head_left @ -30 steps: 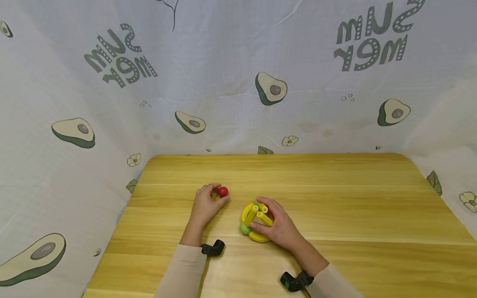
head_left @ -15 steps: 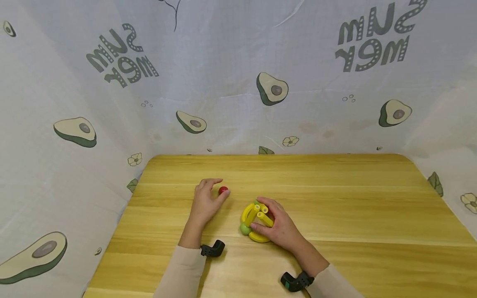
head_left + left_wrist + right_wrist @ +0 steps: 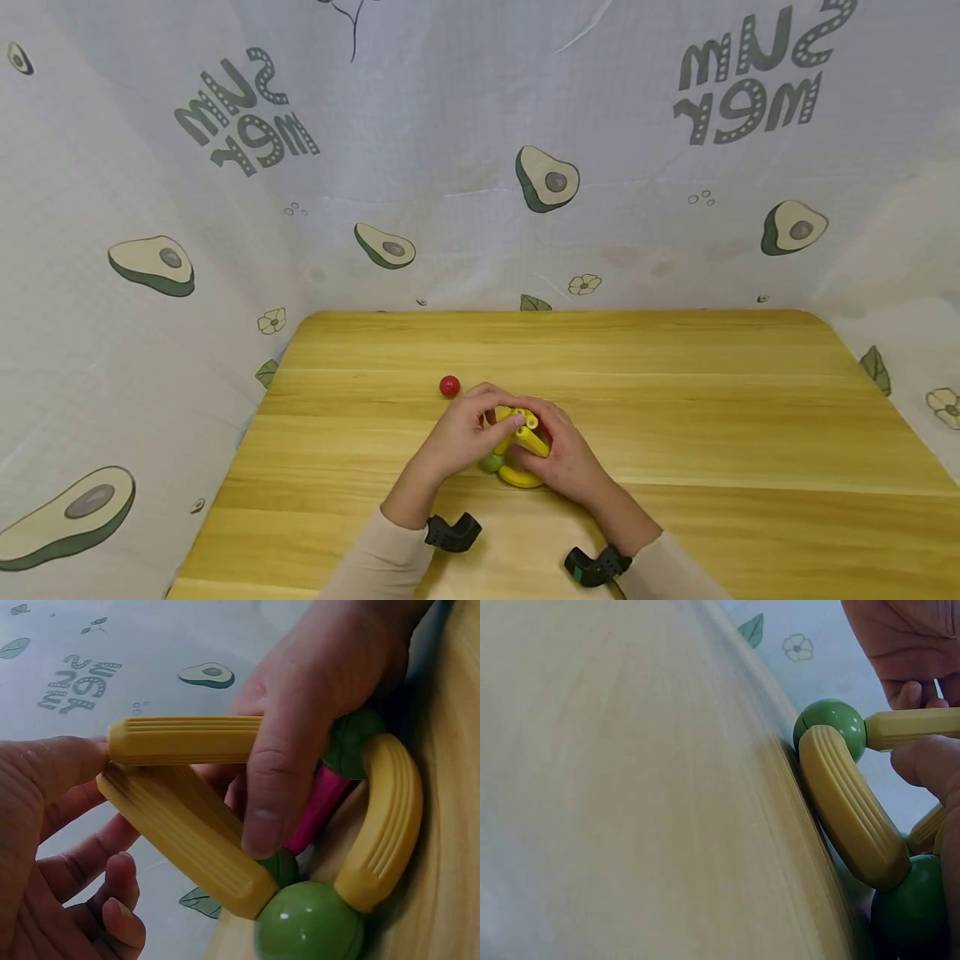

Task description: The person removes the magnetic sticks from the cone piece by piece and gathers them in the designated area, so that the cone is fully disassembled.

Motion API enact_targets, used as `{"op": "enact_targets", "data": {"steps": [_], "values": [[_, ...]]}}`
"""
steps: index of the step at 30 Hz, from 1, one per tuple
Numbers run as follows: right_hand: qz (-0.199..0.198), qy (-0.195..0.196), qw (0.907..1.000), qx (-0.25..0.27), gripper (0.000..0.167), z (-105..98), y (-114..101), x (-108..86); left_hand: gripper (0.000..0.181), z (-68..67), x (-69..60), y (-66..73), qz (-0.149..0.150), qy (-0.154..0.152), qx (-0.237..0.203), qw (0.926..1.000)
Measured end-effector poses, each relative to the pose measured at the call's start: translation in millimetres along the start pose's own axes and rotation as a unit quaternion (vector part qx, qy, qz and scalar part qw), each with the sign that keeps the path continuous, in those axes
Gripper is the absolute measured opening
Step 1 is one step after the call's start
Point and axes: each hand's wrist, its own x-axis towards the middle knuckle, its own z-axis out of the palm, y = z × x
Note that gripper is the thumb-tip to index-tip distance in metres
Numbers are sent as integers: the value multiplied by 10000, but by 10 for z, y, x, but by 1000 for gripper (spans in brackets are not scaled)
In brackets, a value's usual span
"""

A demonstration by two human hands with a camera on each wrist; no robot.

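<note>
Yellow sticks and green balls are joined into a frame on the table; a yellow curved piece (image 3: 519,477) and a green ball (image 3: 492,462) show in the head view. My right hand (image 3: 567,457) grips the frame from the right, its thumb over a stick in the left wrist view. Three straight yellow sticks (image 3: 187,832) lean together at their upper ends. There my left hand (image 3: 465,431) pinches the stick ends between thumb and fingers. A pink piece (image 3: 319,806) shows behind the right thumb. Beyond the left hand lies a red ball (image 3: 449,386), untouched.
The wooden table (image 3: 712,400) has its far edge along a white cloth (image 3: 465,125) printed with avocados and letters. Black wrist cameras sit on both wrists, the left one (image 3: 453,532) near the table's middle and the right one (image 3: 597,567) nearer its front.
My left hand has left the red ball and moved right and nearer to me, onto the tops of the yellow sticks. The right hand has stayed on the frame.
</note>
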Motion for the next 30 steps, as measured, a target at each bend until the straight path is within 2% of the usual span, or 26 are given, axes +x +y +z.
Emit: {"op": "enact_targets", "data": {"steps": [3,7,13,17,23,26,30], "values": [[4,0,10000,-42,68,9,-4,4,22,8,-8,-11,5,36,38,10000],[-1,113,9994,-317,67,13,-8,9,20,-59,-27,2,-128,1,19,9999],[162,232,9992,-290,63,17,-4,29,17,-295,-82,48,-358,-288,12,9989],[361,464,9974,-422,59,13,-8,34,16,-484,-149,63,-728,-552,67,9958],[581,928,9912,-745,52,8,-12,25,7,-656,-227,30,-1460,-744,379,9857],[652,1046,9892,-792,51,6,-10,25,4,-679,-248,-8,-1765,-850,596,9788],[703,1139,9877,-805,52,9,-8,29,9,-652,-258,-51,-2152,-1067,1066,9648]]}}
